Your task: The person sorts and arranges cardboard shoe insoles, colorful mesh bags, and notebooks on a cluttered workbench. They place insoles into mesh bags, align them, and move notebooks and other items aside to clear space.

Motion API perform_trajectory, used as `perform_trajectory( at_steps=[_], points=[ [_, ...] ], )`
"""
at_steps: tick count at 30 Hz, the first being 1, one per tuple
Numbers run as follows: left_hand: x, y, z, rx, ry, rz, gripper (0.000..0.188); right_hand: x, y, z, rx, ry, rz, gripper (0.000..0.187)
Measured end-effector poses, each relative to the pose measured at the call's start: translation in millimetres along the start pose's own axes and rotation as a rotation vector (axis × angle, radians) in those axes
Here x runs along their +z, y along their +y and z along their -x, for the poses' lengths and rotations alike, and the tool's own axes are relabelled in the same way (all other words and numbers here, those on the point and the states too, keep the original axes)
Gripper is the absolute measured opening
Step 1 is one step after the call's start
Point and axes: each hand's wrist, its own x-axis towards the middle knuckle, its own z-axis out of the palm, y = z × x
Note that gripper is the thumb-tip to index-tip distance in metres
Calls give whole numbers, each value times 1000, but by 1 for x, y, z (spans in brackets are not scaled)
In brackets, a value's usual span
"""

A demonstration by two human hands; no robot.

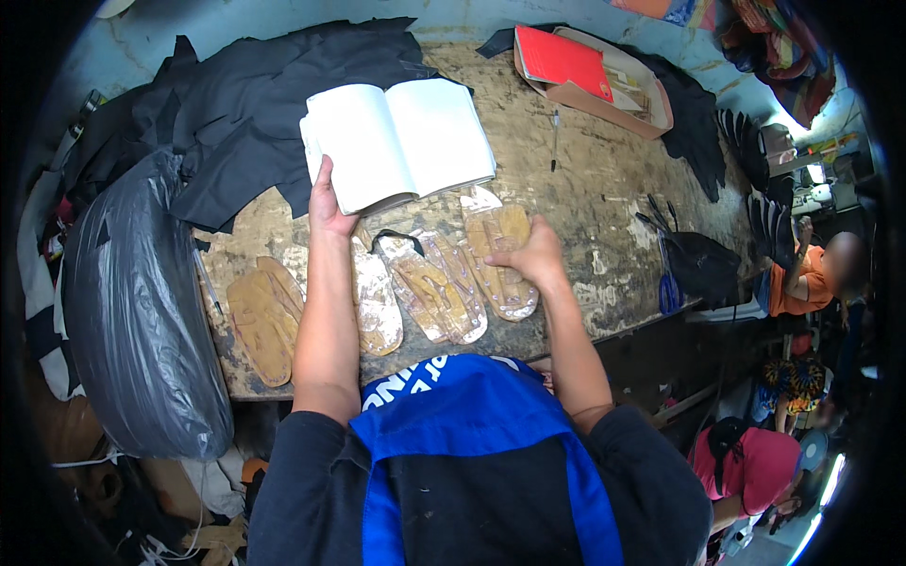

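An open notebook (pixel 444 132) with blank-looking white pages lies tilted on the worn wooden table (pixel 604 226). My left hand (pixel 330 206) grips its lower left corner, thumb along the edge and the other fingers hidden. My right hand (pixel 536 255) is closed on a tan sole-shaped pattern (pixel 500 231), thumb on top and fingers around its right side. To its left lie more sole-shaped patterns (pixel 444 292), overlapping and stained white, with a black strip (pixel 396 241) by their tops. A plain tan pair (pixel 260 330) rests beside my left forearm.
Black sheet material (pixel 274 85) covers the back left; a stuffed dark plastic bag (pixel 142 311) stands at the left edge. A box (pixel 613 108) with a red folder (pixel 563 64), a pen (pixel 555 141) and blue-handled scissors (pixel 668 283) are on the right. Other people sit beyond.
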Motion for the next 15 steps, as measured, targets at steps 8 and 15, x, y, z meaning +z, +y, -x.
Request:
perform_trajectory(
  at_steps=[8, 15],
  points=[
    [8, -3, 7, 7, -36, 12, 53, -24, -64, -76, -182, 3, -387, 72],
    [6, -2, 6, 34, -50, -5, 53, 47, -119, -152, -282, 9, -291, 77]
  ],
)
